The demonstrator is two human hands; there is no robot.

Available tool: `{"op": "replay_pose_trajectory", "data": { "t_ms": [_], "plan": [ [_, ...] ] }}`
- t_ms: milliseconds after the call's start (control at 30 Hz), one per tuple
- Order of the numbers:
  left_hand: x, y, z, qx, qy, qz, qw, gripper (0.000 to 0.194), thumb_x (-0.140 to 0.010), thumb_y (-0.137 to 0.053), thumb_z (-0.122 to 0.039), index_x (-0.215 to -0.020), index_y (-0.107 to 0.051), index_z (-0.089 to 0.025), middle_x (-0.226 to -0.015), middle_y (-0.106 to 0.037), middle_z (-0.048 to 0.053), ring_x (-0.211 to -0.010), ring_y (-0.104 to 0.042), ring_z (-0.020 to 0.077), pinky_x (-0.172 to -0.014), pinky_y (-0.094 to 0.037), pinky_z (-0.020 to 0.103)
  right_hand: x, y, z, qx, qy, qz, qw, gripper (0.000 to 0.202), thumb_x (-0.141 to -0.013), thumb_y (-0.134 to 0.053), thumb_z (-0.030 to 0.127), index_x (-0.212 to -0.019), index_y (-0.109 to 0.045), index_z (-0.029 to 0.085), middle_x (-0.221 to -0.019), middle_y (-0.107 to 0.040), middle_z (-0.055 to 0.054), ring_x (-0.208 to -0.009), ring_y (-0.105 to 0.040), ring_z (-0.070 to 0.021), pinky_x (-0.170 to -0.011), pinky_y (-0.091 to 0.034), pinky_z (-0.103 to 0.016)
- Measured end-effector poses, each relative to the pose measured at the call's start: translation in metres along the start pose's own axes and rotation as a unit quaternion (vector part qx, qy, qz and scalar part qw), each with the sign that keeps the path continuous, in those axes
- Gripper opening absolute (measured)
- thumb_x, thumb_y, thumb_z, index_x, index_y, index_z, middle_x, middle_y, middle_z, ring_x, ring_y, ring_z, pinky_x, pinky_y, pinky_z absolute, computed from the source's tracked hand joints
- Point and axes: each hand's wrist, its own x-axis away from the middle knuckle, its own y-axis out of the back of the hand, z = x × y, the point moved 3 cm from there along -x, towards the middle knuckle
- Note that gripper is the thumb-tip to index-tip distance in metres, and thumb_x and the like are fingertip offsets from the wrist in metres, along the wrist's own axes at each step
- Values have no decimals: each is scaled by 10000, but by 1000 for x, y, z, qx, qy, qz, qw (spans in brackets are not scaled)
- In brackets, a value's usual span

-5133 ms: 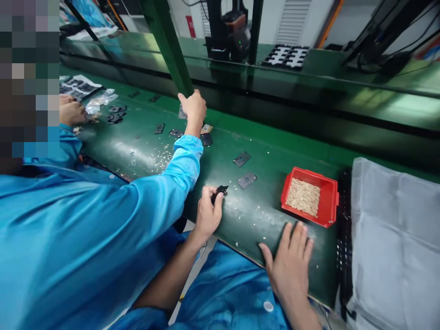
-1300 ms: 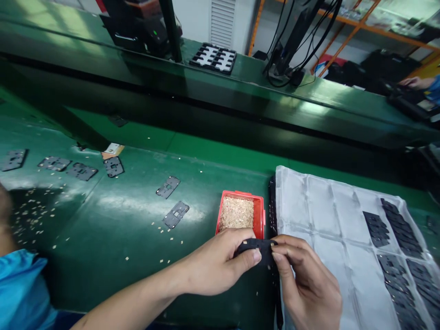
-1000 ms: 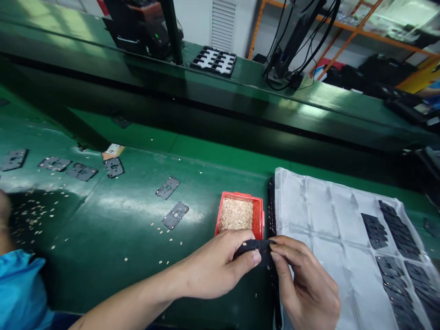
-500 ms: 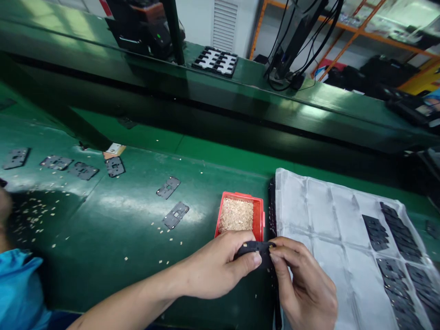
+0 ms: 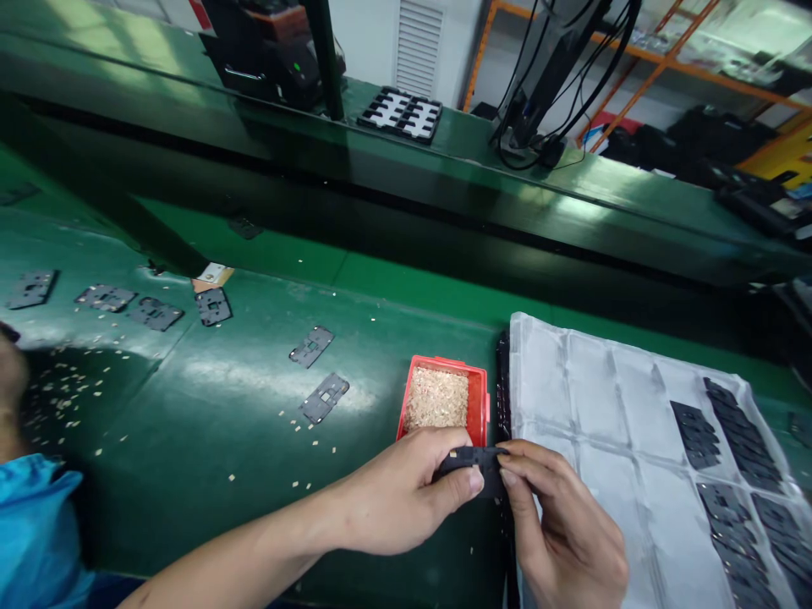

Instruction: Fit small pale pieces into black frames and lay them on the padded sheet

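Note:
My left hand (image 5: 422, 482) is closed around a thin black plastic plate (image 5: 473, 458), thumb in front and fingers behind. A small gold-coloured chip shows on the plate beside the thumb. At the plate's right end, my right hand (image 5: 558, 516) pinches the edge between thumb and fingers; whether a small chip is also in that pinch is hidden. Just behind my left hand stands a red bin (image 5: 480, 397) filled with tiny tan chips (image 5: 437, 396).
To the right, a white compartment tray (image 5: 602, 381) holds rows of black plates (image 5: 723, 516). Similar plates (image 5: 325, 397) and loose chips lie on the green bench (image 5: 254, 457). At the left edge are a co-worker's blue sleeve (image 5: 38, 524) and hand. A green post (image 5: 139, 220) slants down.
My right fingers have shifted slightly at the plate's end, and the gold spot seen there before is now out of sight. The left hand keeps its grip.

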Motion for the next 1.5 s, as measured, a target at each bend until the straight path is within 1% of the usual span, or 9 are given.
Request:
{"op": "replay_pose_trajectory", "data": {
  "t_ms": [333, 467, 567, 633, 767, 867, 1000, 1267, 1500],
  "plan": [
    [-6, 5, 1, -6, 13, -6, 1000, 224, -1007, -530, -297, -815, -473, -197, -667, -447, -63, -586, -382, 92, -547, -293, 239, -9, -6, 1, 24, -26, 24, 999, 171, -1004, -606, 66, -998, -685, 217, -1013, -714, -57, -925, -737, -152, -818, -591, -238],
    [-8, 14, 9, -16, -4, -14, 1000, 229, -1020, -549, -324, -839, -504, -191, -706, -454, -56, -636, -391, 102, -571, -312, 239, -11, -2, -5, -6, -80, 24, 997, 155, -1041, -583, 150, -953, -676, 237, -1035, -717, -54, -988, -751, -155, -853, -603, -225],
    [-7, 23, 10, -54, -32, -46, 997, 196, -1021, -557, -298, -865, -558, -179, -758, -487, -42, -691, -414, 110, -631, -345, 242, -14, -1, -12, -72, -160, -3, 985, 87, -1056, -595, 229, -1118, -652, 254, -1178, -728, -73, -982, -786, -165, -865, -651, -254],
    [-7, 28, 6, -82, -38, -63, 994, 189, -1021, -545, -279, -863, -573, -178, -762, -501, -37, -691, -413, 114, -638, -344, 248, -18, -8, -13, -109, -187, 18, 976, 201, -1043, -632, 276, -1243, -619, 254, -1084, -763, -63, -816, -795, -154, -739, -671, -238],
    [-3, 31, -4, -87, -65, -66, 992, 166, -1036, -471, -249, -926, -578, -187, -850, -584, -8, -749, -489, 133, -702, -393, 264, -23, -23, -7, -141, -184, 69, 970, 109, -1055, -619, 305, -1137, -649, 239, -709, -727, 21, -547, -706, -124, -534, -613, -184],
    [2, 30, -6, -56, -75, -64, 994, 179, -1037, -407, -211, -885, -503, -201, -821, -536, -20, -767, -486, 138, -730, -396, 271, -19, -25, -6, -135, -185, 55, 972, 74, -1057, -620, 282, -1109, -639, 233, -786, -776, -8, -578, -734, -133, -577, -646, -206],
    [4, 25, 0, -33, -77, -112, 990, 277, -1065, -321, -230, -795, -382, -219, -750, -453, -33, -702, -428, 138, -695, -355, 292, -10, -24, -4, -112, -149, 43, 982, 118, -1039, -639, 242, -1155, -638, 223, -799, -789, -18, -610, -765, -149, -619, -674, -221],
    [0, 19, 11, -72, -109, -164, 978, 293, -1061, -310, -206, -774, -367, -224, -683, -405, -46, -629, -381, 139, -660, -289, 322, -3, -30, 3, -87, -122, 37, 988, 147, -1041, -625, 230, -1176, -677, 252, -776, -772, 17, -611, -771, -127, -635, -661, -173],
    [-3, 18, 12, -92, -127, -157, 975, 260, -1003, -349, -120, -769, -327, -232, -649, -365, -66, -588, -343, 125, -637, -275, 306, -2, -27, 4, -109, -136, 37, 984, 118, -1040, -637, 246, -1150, -679, 250, -749, -774, 24, -600, -772, -132, -634, -657, -175]
  ]
}}
